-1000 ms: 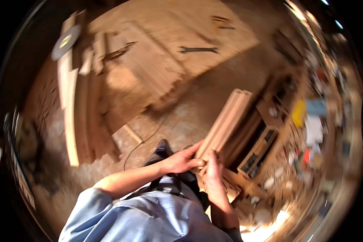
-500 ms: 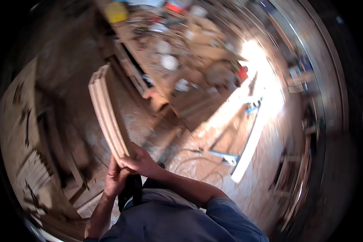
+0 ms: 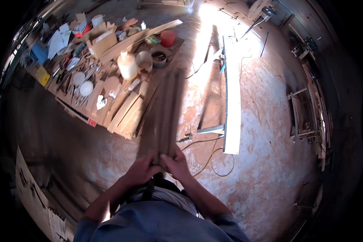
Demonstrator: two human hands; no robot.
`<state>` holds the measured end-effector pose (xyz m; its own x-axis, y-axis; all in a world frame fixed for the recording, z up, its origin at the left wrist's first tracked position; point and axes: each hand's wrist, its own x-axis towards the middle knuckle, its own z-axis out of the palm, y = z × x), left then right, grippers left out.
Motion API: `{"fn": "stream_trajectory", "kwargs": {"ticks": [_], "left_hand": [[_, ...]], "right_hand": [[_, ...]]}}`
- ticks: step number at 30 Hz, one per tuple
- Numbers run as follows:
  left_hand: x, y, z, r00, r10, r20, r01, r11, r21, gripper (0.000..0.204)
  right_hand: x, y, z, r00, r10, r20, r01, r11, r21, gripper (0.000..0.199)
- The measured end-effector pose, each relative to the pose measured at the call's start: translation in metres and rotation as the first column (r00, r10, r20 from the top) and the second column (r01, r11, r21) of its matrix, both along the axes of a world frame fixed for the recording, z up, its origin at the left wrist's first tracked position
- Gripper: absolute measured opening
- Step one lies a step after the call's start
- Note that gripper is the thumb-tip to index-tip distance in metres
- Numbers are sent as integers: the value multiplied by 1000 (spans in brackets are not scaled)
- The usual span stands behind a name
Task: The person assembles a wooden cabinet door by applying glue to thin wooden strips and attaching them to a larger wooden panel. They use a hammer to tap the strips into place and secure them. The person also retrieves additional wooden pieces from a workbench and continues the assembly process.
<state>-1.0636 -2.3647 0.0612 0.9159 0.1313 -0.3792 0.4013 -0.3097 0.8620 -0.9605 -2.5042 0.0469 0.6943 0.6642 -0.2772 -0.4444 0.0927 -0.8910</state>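
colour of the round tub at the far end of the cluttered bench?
Red. The tub shows best, and only, in the head view, beyond the wooden slats held in both hands.

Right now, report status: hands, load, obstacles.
Left hand and right hand both clamped on near end of wooden slat bundle. Bundle blurred, pointing away. Cluttered workbench ahead-left, cable on floor.

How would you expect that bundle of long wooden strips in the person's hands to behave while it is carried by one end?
The bundle of wooden strips looks straight along its length, so probably stiff rather than floppy. Both the left hand and right hand grip only the near end, so the far end likely feels heavy and swings. Being separate strips, they may slide against each other.
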Motion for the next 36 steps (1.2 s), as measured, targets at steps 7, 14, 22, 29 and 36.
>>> {"fn": "stream_trajectory", "kwargs": {"ticks": [7,14,22,29,36], "left_hand": [[122,19,-32,968,-252,9,249,962,109,83],[238,75,-109,989,-126,-75,123,991,-46,80],[441,128,-84,987,-123,-103,110,986,-123,75],[589,181,-63,989,-145,-38,146,989,17,68],[741,220,-78,991,-134,4,133,987,85,70]], "right_hand": [[116,-110,-43,924,-382,-24,372,910,-184,31],[260,-153,-38,777,-466,424,617,697,-365,41],[450,-154,-66,877,-252,409,480,425,-767,35],[464,-238,-176,991,-137,-3,-49,-336,-941,60],[633,-175,-229,977,62,-203,-202,-25,-979,57]]}}
